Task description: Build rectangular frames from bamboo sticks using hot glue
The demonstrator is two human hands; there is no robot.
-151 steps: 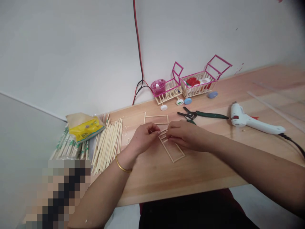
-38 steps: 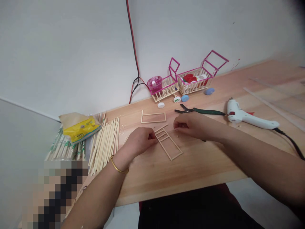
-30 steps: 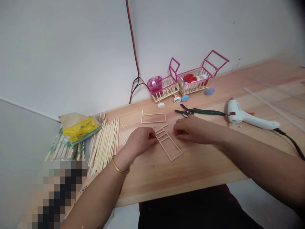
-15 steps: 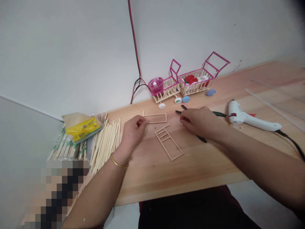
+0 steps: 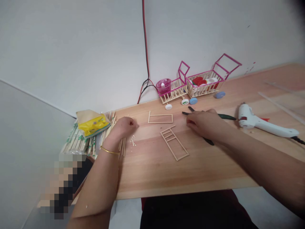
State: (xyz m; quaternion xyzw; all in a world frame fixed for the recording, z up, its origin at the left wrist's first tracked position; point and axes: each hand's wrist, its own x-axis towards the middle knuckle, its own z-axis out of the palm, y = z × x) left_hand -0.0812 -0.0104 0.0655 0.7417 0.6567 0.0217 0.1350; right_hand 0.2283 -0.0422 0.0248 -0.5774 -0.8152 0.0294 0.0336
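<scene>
My left hand (image 5: 124, 129) is closed above the near ends of the loose wooden sticks (image 5: 123, 147). Whether its curled fingers hold anything is hidden. My right hand (image 5: 202, 123) is also closed, lying over dark-handled pliers (image 5: 226, 117) whose jaws and handle ends stick out around it. What its fingers pinch, if anything, I cannot make out. Between the hands lies a small rectangular stick frame (image 5: 160, 122), with one side stick reaching past the corner. Nearer me, a longer stick frame (image 5: 170, 139) has several rungs at its far end.
Two stick carts, a small one (image 5: 173, 93) and a larger one (image 5: 205, 87), stand by the wall. A white glue gun (image 5: 267, 123) lies at right. A yellow packet (image 5: 95, 125) rests on bagged sticks (image 5: 75, 138) at left. White scraps (image 5: 133, 140) lie near the left hand.
My left hand has let go of the small rectangular frame and moved left, over the loose sticks. My right hand stays by the pliers. The view has shifted slightly left.
</scene>
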